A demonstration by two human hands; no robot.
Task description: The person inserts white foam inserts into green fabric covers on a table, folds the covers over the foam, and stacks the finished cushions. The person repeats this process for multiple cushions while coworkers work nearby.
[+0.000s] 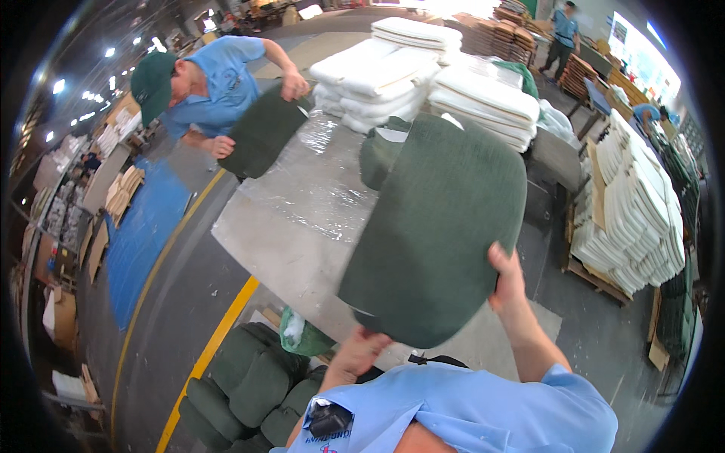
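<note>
A large dark green fabric-covered cushion [445, 226], flat with rounded corners, is held tilted up in front of me over the grey table [260, 226]. My left hand [364, 352] grips its lower left corner, fingers partly hidden under it. At the right edge, my right hand [506, 275] holds it with the thumb on the face and the fingers out of sight behind. Another green padded piece [375, 160] with a white label lies on the table just beyond, partly covered by my cushion.
Across the table at the left, a co-worker [215, 83] holds a similar green cushion [260, 136]. White folded pads [374, 68] are stacked at the table's far end. Several green cushions [249, 377] are piled at lower left. A pallet of white pads [627, 211] stands on the right.
</note>
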